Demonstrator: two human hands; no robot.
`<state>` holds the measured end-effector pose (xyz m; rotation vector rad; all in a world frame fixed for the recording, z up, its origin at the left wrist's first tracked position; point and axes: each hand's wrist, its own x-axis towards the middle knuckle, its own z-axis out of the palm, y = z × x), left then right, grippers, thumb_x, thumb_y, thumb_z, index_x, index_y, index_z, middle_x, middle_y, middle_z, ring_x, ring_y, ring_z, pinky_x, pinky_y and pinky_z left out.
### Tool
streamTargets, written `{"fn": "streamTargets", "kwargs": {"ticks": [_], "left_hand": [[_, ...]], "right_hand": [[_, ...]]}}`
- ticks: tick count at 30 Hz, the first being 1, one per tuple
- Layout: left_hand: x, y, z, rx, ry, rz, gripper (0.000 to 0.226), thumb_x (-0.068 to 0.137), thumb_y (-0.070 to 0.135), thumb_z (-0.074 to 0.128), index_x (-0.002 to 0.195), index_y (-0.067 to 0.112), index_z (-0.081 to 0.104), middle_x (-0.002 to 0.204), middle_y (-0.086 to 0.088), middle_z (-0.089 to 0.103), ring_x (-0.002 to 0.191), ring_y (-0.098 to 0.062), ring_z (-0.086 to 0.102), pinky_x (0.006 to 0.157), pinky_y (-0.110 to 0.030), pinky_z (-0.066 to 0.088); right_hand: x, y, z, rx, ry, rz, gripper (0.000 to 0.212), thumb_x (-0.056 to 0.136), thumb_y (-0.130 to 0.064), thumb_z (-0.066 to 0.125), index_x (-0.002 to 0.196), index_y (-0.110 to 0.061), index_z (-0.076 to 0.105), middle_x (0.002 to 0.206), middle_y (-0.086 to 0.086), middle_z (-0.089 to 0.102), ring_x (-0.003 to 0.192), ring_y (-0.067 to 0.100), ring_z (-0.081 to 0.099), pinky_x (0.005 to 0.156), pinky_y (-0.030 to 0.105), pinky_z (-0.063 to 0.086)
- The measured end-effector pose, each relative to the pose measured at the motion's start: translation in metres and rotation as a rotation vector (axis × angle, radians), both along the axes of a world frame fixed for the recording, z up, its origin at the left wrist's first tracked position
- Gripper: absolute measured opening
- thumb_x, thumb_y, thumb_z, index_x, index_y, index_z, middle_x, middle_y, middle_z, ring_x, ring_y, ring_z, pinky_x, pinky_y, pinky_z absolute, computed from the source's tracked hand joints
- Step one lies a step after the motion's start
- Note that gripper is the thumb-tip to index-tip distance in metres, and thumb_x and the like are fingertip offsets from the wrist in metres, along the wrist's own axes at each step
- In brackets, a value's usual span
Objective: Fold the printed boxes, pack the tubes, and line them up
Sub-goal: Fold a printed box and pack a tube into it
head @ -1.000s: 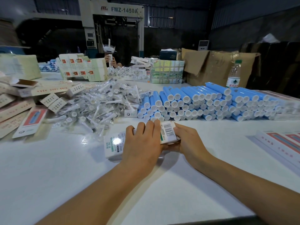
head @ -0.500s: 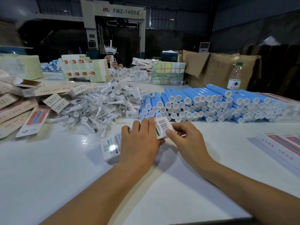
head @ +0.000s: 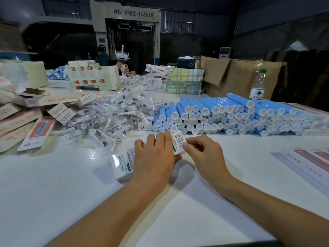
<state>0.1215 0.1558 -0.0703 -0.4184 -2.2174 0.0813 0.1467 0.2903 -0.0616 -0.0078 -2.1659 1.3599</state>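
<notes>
1. At table centre, your left hand (head: 154, 158) lies over the printed box (head: 124, 162), fingers curled across its top and far edge. That pins it flat on the white table (head: 53, 193), likely so the end can be worked.
2. Your right hand (head: 203, 154) pinches the barcoded end flap (head: 178, 140) between thumb and forefinger, the other fingers curled under. I judge you are tucking or closing that end.
3. Whether a tube is already inside the box cannot be told.
4. Just beyond your fingertips the blue tubes (head: 222, 114) are stacked caps toward you, within easy reach.
5. Left of them sits a heap of bagged brush heads (head: 110, 114); further left, flat and folded cartons (head: 21, 120).
6. At the right edge lie more flat printed boxes (head: 309, 163), not yet folded.
</notes>
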Motion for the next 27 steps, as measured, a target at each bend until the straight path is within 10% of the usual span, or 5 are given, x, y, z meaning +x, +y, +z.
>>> {"fn": "streamTargets", "kwargs": {"ticks": [12,17,21,27], "left_hand": [[0.004,0.003,-0.001,-0.065,-0.091,0.011,0.068,0.068,0.059,0.072,0.112,0.008,0.066,0.087,-0.003,0.063,0.076,-0.020,0.059,0.064,-0.038,0.045],[-0.003,0.000,-0.005,-0.054,-0.186,0.006,0.070,0.093,0.059,0.027,0.142,0.011,0.020,0.125,-0.002,0.044,0.111,-0.022,0.044,0.084,-0.040,0.031],[-0.004,-0.001,-0.005,-0.069,-0.204,0.017,0.067,0.094,0.059,0.026,0.142,0.013,0.017,0.128,-0.001,0.041,0.113,-0.022,0.041,0.084,-0.039,0.030],[-0.007,-0.009,0.021,0.347,-0.252,-0.250,0.060,0.091,0.057,0.037,0.138,0.020,0.032,0.125,0.002,0.047,0.113,-0.019,0.043,0.086,-0.036,0.032]], "right_hand": [[-0.001,-0.001,-0.001,-0.033,-0.006,-0.007,0.022,0.084,-0.005,0.068,0.074,-0.025,0.065,0.082,0.004,0.066,0.070,0.005,0.057,0.063,0.008,0.041],[-0.001,-0.001,0.000,-0.145,-0.028,0.040,0.017,0.084,-0.005,0.067,0.073,-0.019,0.067,0.069,-0.005,0.064,0.057,-0.002,0.053,0.056,0.014,0.043],[-0.001,0.001,-0.001,-0.192,-0.038,0.079,0.016,0.088,-0.009,0.063,0.074,-0.016,0.069,0.065,-0.004,0.065,0.053,0.000,0.050,0.054,0.018,0.042],[-0.001,0.000,0.001,-0.344,0.048,0.214,0.022,0.098,-0.014,0.046,0.099,-0.021,0.067,0.076,-0.006,0.060,0.065,0.009,0.051,0.057,0.021,0.043]]}}
